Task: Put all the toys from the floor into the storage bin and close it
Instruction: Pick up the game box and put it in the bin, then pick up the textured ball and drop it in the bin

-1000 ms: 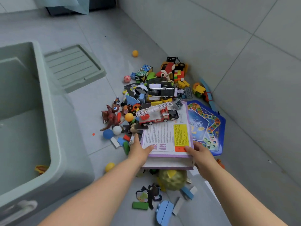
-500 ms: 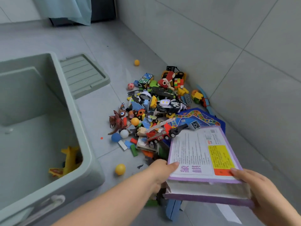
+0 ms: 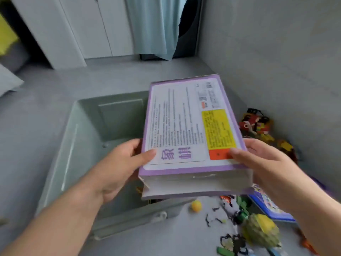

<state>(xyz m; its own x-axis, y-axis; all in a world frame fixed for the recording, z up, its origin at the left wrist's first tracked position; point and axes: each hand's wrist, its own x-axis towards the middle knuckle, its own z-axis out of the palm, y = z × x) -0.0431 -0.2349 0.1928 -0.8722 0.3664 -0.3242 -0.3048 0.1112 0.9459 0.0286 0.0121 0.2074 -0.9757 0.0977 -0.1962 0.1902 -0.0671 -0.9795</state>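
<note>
Holding: left hand (image 3: 118,167) and right hand (image 3: 262,163) each clasp a near corner of the purple game box (image 3: 184,126), thumbs on top.
Place: over the 3 o'clock edge of the open storage bin (image 3: 118,115).
Handling: likely stiff, light cardboard; support both sides, since the near flap looks loose.
Around: yellow ball (image 3: 196,206), spiky ball (image 3: 262,230) and blue board (image 3: 267,204) on the floor at 5 o'clock; bin mouth looks unobstructed.
</note>
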